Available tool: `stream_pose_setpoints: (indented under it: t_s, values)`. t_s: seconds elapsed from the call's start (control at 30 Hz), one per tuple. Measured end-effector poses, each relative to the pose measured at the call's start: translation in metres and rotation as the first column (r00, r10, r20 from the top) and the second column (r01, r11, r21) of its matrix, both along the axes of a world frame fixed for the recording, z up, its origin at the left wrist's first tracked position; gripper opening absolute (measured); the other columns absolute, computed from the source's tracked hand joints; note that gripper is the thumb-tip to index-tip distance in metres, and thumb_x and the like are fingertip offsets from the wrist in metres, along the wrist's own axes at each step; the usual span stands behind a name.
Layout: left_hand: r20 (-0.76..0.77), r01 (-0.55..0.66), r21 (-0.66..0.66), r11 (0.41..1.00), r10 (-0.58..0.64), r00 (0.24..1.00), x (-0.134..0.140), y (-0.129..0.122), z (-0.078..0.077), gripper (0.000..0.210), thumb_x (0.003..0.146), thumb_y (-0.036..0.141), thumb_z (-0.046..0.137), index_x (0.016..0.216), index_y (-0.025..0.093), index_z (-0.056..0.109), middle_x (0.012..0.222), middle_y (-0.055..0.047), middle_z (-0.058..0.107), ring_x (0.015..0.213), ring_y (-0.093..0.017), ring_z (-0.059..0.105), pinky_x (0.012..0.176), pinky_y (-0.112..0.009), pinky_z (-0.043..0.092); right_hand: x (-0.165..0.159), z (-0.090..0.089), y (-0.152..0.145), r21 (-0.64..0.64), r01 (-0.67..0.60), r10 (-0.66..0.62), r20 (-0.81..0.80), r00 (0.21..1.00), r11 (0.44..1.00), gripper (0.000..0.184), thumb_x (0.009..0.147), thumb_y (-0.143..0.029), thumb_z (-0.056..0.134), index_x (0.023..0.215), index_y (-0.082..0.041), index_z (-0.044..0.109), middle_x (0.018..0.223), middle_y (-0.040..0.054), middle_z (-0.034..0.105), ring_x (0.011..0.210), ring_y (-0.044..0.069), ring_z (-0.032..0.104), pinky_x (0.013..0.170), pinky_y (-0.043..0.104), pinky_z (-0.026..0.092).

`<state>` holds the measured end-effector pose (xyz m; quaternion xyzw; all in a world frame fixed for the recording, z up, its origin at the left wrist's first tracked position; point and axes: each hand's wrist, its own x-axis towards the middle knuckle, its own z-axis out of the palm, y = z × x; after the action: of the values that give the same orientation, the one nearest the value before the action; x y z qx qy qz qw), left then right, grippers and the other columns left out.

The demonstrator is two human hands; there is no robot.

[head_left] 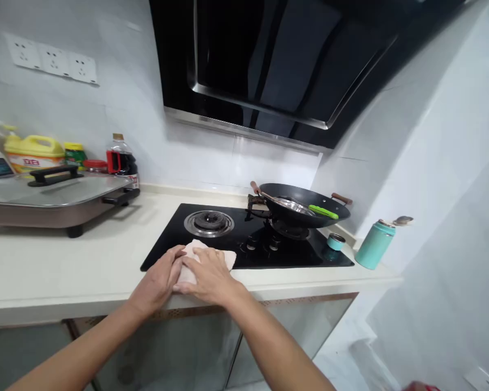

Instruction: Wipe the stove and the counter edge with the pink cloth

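A pale pinkish-white cloth [191, 274] lies bunched at the front left edge of the black gas stove [236, 260], partly over the cream counter. My right hand [209, 271] presses on top of it with bent fingers gripping the fabric. Against its left side, my left hand [158, 277] holds the cloth with the fingers close together. Just behind the hands is the bare left burner [209, 222]. Two stove knobs [263, 244] stand to the right of the cloth.
On the right burner sits a black wok [309, 217] holding a green-handled utensil [324, 212]. A teal flask [375, 244] and small teal cup [336, 241] stand beside it. A lidded electric pan [57, 201] and bottles [122, 157] occupy the left. The range hood [261, 70] hangs above.
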<state>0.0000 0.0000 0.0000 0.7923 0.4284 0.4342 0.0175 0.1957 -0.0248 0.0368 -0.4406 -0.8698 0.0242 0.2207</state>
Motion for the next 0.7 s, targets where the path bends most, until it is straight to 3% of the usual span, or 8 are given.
stream_pose_setpoints:
  t_s: [0.07, 0.17, 0.3, 0.37, 0.47, 0.6, 0.7]
  values:
    - [0.045, -0.039, -0.019, 0.999, 0.039, 0.998, 0.0, 0.001, -0.001, 0.043, 0.103, 0.041, 0.034, 0.133, 0.018, 0.055, 0.119, -0.01, 0.075, 0.107, -0.023, 0.073, 0.098, -0.039, 0.058, -0.003, -0.004, 0.002, -0.009, 0.034, -0.033, 0.016, 0.999, 0.999, 0.063, 0.091, -0.076, 0.06, 0.142, -0.039, 0.057, 0.149, 0.0066, 0.052, 0.13, 0.033, 0.043, 0.107, 0.055, 0.036]
    - [-0.011, -0.053, 0.029, 0.998, 0.053, 0.999, 0.001, 0.002, -0.001, 0.038, 0.101, 0.041, 0.041, 0.125, 0.018, 0.06, 0.116, -0.011, 0.075, 0.105, -0.024, 0.073, 0.099, -0.04, 0.057, 0.027, -0.012, -0.002, 0.007, 0.082, -0.082, 0.011, 0.997, 0.997, 0.051, 0.088, -0.068, 0.07, 0.128, -0.037, 0.068, 0.136, 0.0054, 0.058, 0.119, 0.03, 0.047, 0.102, 0.049, 0.038]
    - [-0.138, -0.022, 0.117, 0.993, 0.038, 0.99, 0.006, -0.001, 0.0, 0.03, 0.099, 0.039, 0.046, 0.108, 0.02, 0.067, 0.105, -0.01, 0.075, 0.102, -0.026, 0.07, 0.097, -0.043, 0.055, 0.116, -0.028, -0.021, 0.082, 0.272, -0.265, -0.095, 0.96, 0.959, 0.022, 0.093, -0.04, 0.068, 0.112, -0.029, 0.073, 0.12, 0.0054, 0.065, 0.106, 0.025, 0.052, 0.097, 0.042, 0.039]
    - [-0.188, -0.009, 0.129, 0.992, 0.033, 0.982, 0.008, -0.002, 0.002, 0.029, 0.1, 0.037, 0.045, 0.098, 0.02, 0.068, 0.097, -0.009, 0.073, 0.097, -0.025, 0.068, 0.093, -0.042, 0.054, 0.173, -0.037, -0.033, 0.12, 0.392, -0.377, -0.129, 0.917, 0.912, 0.022, 0.094, -0.036, 0.063, 0.11, -0.026, 0.073, 0.114, 0.0067, 0.066, 0.103, 0.026, 0.054, 0.095, 0.041, 0.041]
    - [-0.235, 0.004, 0.14, 0.99, 0.029, 0.972, 0.01, -0.003, 0.004, 0.03, 0.1, 0.036, 0.045, 0.09, 0.02, 0.069, 0.092, -0.008, 0.07, 0.091, -0.024, 0.064, 0.088, -0.04, 0.053, 0.256, -0.047, -0.05, 0.119, 0.59, -0.576, -0.134, 0.806, 0.799, 0.029, 0.095, -0.042, 0.055, 0.108, -0.023, 0.073, 0.112, 0.0089, 0.067, 0.101, 0.027, 0.059, 0.095, 0.042, 0.044]
    - [-0.245, 0.005, 0.161, 0.987, 0.035, 0.969, 0.01, 0.0, 0.002, 0.03, 0.1, 0.035, 0.046, 0.089, 0.02, 0.07, 0.092, -0.008, 0.068, 0.09, -0.023, 0.062, 0.088, -0.04, 0.052, 0.34, -0.047, -0.065, -0.013, 0.777, -0.774, -0.105, 0.625, 0.63, 0.044, 0.093, -0.054, 0.05, 0.118, -0.023, 0.07, 0.126, 0.0104, 0.069, 0.113, 0.03, 0.064, 0.096, 0.043, 0.049]
    - [-0.255, 0.008, 0.177, 0.984, 0.038, 0.966, 0.009, 0.002, -0.001, 0.03, 0.101, 0.034, 0.046, 0.091, 0.019, 0.07, 0.094, -0.008, 0.068, 0.09, -0.023, 0.062, 0.089, -0.039, 0.052, 0.386, -0.036, -0.07, -0.087, 0.907, -0.91, -0.092, 0.404, 0.411, 0.053, 0.093, -0.06, 0.045, 0.127, -0.025, 0.067, 0.13, 0.0113, 0.069, 0.115, 0.031, 0.066, 0.094, 0.043, 0.051]
